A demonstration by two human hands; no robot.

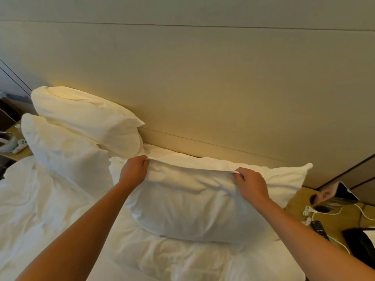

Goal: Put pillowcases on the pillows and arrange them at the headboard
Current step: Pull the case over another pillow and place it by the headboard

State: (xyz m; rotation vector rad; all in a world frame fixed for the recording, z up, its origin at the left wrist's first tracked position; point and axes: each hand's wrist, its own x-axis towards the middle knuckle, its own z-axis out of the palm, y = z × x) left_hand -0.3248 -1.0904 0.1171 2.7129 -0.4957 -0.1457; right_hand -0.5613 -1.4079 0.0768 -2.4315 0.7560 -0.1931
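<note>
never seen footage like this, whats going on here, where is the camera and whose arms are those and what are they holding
There is no machine here. One wide camera sits on a person's head and looks forward and down, so the two bare arms reaching in from the bottom are that person's own.

The left hand and the right hand each pinch the top edge of a white pillow in its pillowcase, standing it on the bed in front of another pillow by the beige headboard.

To the left, two more white pillows lean near the headboard, one in front of the other. A rumpled white duvet covers the bed. At the right a wooden bedside table carries white cables and a dark remote.
</note>
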